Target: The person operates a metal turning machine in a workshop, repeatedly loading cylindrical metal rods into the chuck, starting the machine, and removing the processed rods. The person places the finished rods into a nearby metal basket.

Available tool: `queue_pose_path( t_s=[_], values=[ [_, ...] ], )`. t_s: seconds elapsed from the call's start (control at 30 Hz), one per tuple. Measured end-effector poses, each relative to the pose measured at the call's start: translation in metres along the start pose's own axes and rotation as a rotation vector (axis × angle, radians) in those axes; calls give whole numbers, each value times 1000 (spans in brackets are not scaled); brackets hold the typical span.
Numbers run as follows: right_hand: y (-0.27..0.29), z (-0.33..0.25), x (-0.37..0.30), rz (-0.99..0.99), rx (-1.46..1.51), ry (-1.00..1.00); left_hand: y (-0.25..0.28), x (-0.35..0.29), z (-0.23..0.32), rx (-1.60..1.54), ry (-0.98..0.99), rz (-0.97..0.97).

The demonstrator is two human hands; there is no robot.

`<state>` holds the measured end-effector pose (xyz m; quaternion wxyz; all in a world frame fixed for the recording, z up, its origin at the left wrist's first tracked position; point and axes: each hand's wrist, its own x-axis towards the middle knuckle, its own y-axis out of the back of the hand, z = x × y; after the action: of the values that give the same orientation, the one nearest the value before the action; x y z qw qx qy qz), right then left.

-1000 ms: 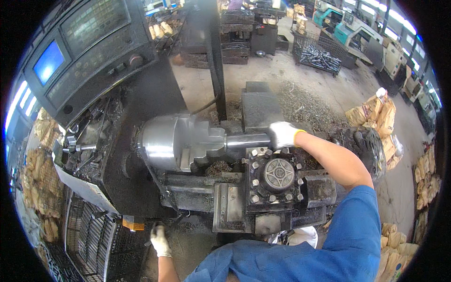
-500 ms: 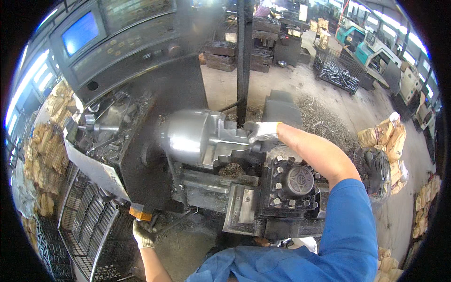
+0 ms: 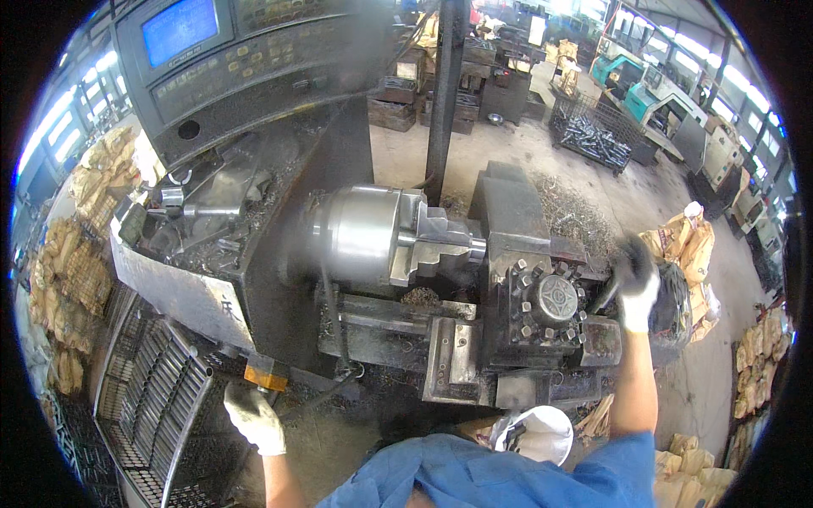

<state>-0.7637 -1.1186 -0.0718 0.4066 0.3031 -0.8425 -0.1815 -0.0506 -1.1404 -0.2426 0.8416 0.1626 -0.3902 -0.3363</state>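
Note:
My left hand [image 3: 256, 418], in a white glove with dirty fingers, is just below an orange-yellow block [image 3: 266, 378] on the lathe's front corner. Its fingers look loosely stretched out, with nothing visible in them. My right hand [image 3: 637, 289], also gloved, is raised at the right of the square tool post [image 3: 555, 298], close to a dark handle [image 3: 606, 296]. Motion smears its fingers, so its grip cannot be made out. Between the hands, the shiny lathe chuck [image 3: 364, 230] has stepped jaws [image 3: 436, 237]. A short bright metal end [image 3: 478, 246] shows between the jaws and the dark tailstock [image 3: 517, 207].
A control panel with a blue screen [image 3: 180, 32] stands at the upper left. Below it are a chip-strewn tray [image 3: 182, 292] and a crate of metal rods [image 3: 157, 406]. A white bucket [image 3: 542, 432] is near my body. Sacks [image 3: 682, 245] stand at the right.
My right hand has left the chuck jaws and moved right, past the tool post. My left hand has shifted slightly left and down from the orange-yellow block. The chuck now looks sharper.

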Motion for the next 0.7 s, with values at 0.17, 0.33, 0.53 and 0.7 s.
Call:
queue_pose_path(
  t_s=[0.17,0.33,0.53,0.7],
  values=[
    [104,158,-156,440,-152,-449,-9,70,136,-135,-651,79],
    [89,265,-330,238,-105,-911,-70,167,283,-37,-893,-111],
    [6,296,-451,-340,257,-1435,-187,282,341,376,-745,-116],
    [-6,309,-517,-664,451,-1655,-195,299,374,434,-539,-235]
  ],
)
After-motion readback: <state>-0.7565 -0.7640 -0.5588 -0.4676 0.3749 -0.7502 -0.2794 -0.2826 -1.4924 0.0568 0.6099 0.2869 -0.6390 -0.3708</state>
